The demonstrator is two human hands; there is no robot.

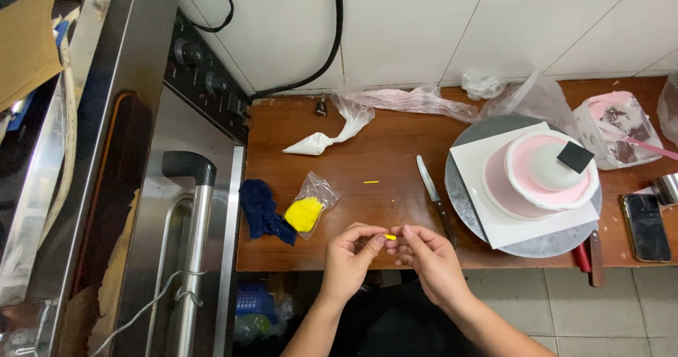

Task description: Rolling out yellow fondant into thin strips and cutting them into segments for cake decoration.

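Note:
My left hand [351,253] and my right hand [425,254] meet at the front edge of the brown table [395,159], pinching a tiny yellow piece of fondant [390,238] between their fingertips. A small yellow strip [371,182] lies on the table just beyond. To the left sits a clear bag with a yellow fondant lump [306,212] beside a dark blue cloth [263,210]. A knife [435,197] lies right of my hands. A pink and white cake [544,177] with a black square on top stands on a white board on a turntable [470,201].
A white piping bag [326,137] and crumpled plastic wrap [424,99] lie at the back. A tub of pink icing [618,127], a phone [645,226] and a red-handled tool [580,258] are at the right. A steel oven [176,201] stands left.

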